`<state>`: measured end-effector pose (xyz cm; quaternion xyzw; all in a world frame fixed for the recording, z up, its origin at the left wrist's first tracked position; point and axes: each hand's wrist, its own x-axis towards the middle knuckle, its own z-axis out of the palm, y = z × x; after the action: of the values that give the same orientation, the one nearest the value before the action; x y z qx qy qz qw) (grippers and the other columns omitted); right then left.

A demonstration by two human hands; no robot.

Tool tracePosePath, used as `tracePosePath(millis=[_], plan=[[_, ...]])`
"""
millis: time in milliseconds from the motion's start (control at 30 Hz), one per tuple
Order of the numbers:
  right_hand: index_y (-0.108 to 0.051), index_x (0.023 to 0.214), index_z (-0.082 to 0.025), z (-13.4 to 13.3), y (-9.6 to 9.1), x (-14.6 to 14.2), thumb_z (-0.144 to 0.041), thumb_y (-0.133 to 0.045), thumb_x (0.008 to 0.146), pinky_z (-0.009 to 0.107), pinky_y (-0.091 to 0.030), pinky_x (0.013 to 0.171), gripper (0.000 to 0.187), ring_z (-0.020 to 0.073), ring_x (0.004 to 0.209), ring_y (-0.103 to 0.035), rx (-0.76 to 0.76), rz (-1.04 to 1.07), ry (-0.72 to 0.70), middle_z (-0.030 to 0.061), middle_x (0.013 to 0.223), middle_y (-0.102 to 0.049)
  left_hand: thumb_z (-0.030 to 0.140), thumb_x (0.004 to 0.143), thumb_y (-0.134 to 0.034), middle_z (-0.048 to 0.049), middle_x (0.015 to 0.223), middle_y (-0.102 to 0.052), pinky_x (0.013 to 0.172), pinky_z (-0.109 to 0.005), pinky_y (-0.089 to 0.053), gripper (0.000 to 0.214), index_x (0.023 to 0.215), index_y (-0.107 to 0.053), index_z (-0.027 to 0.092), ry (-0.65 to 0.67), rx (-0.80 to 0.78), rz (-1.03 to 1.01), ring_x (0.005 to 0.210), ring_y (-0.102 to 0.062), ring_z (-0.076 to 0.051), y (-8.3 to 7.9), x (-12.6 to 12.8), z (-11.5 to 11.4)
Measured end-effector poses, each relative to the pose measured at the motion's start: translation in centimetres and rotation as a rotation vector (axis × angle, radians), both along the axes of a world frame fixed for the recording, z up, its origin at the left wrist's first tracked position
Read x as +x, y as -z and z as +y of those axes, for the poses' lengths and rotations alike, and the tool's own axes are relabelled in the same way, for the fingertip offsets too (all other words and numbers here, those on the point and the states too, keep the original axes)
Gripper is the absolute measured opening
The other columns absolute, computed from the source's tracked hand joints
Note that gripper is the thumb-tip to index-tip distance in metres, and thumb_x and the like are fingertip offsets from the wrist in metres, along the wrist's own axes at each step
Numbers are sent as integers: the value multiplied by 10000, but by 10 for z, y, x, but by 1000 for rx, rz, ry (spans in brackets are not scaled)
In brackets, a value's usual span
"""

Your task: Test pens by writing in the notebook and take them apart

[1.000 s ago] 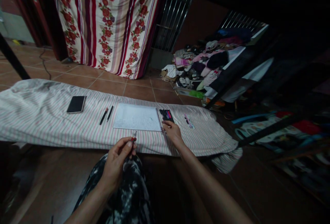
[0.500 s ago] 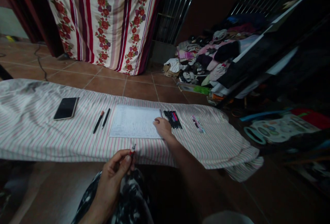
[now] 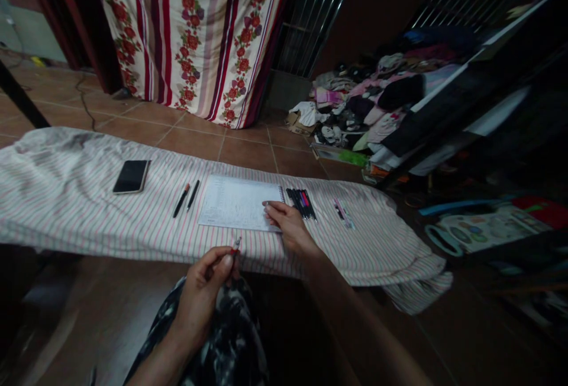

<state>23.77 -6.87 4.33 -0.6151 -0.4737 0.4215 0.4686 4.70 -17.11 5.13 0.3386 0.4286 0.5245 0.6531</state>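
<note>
Pen, barrel mostly hidden in the closed grip of the left hand

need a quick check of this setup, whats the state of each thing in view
left hand: closed around red-marked pen
right hand: resting on notebook edge, fingers extended
spiral notebook: lying flat, page up
smartphone: face up, screen dark
two loose pens: lying side by side
pen bundle: lying together beside notebook
</note>
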Motion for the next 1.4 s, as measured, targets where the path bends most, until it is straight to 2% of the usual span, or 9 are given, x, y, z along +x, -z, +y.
tracePosePath(millis=[67,133,267,433,800,1400], plan=[[-677,874,-160,-27,-24,-14,-331,-698,642,206,-412,557,289,91,645,-564,20,237,-47,55,911,-663,371,713,-669,-1,637,-607,569,-194,-377,257,843,-657,150,3,13,-11,598,-507,-97,-6,-1,-7],[-684,822,-165,-52,-49,-26,-320,-728,618,194,-400,539,260,89,644,-566,53,312,-102,37,827,-664,371,719,-663,-1,644,-611,557,-192,-375,262,855,-652,147,6,29,-24,590,-506,-93,-12,-1,-15],[-686,833,-174,-90,-87,-42,-313,-718,649,208,-426,553,233,109,669,-605,130,293,-215,39,807,-677,367,707,-674,-1,628,-608,540,-193,-373,280,861,-645,136,8,66,-40,568,-503,-90,-24,-2,-31],[-689,835,-179,-118,-110,-50,-310,-722,649,251,-480,606,231,144,707,-644,130,244,-252,39,791,-691,372,691,-686,-4,650,-613,530,-192,-375,287,845,-646,134,9,98,-63,568,-509,-87,-36,-3,-47],[-702,820,-180,-140,-126,-59,-323,-741,622,283,-521,664,247,141,716,-633,122,224,-269,31,795,-688,372,676,-698,-1,653,-624,530,-194,-381,290,843,-647,140,15,139,-79,558,-523,-89,-45,-5,-60],[-703,806,-167,-144,-125,-69,-342,-757,599,268,-536,666,276,108,637,-618,78,216,-324,15,770,-674,390,686,-685,-2,650,-626,557,-200,-385,296,849,-654,145,6,153,-32,575,-529,-101,-50,-12,-62]])
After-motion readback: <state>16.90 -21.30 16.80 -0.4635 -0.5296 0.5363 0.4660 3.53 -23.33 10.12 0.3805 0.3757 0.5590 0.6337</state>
